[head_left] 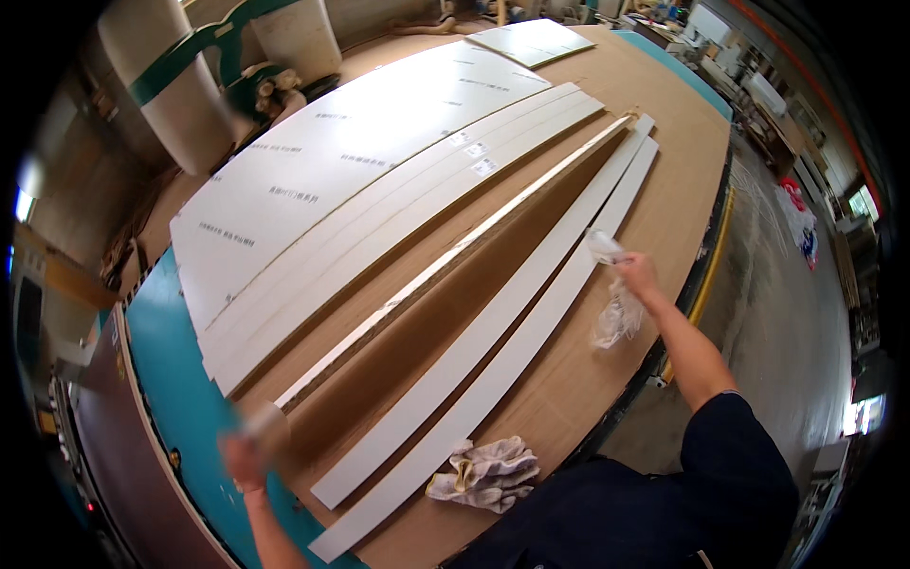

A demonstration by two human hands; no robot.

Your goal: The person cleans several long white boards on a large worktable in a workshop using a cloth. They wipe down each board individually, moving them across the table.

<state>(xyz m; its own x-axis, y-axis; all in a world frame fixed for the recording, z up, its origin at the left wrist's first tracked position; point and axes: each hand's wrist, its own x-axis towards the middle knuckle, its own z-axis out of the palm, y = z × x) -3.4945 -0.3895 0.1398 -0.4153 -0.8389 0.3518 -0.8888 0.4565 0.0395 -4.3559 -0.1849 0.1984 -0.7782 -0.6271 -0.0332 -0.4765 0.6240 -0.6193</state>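
Head view: the right hand point(637, 272) is closed on a crumpled plastic film point(616, 318) at right of centre, over a white strip point(531, 346). Blurred left hand point(245, 462), lower left, grips something pale, unclear. Gloves point(485, 472) lie below on the brown table point(607, 370).

A grey concrete floor point(796, 313) runs to the right of the right hand, with cluttered benches point(758, 104) far beyond it. Beyond the left hand stands a white machine with green bands point(190, 66). Bright windows point(864, 201) glow at the far right.
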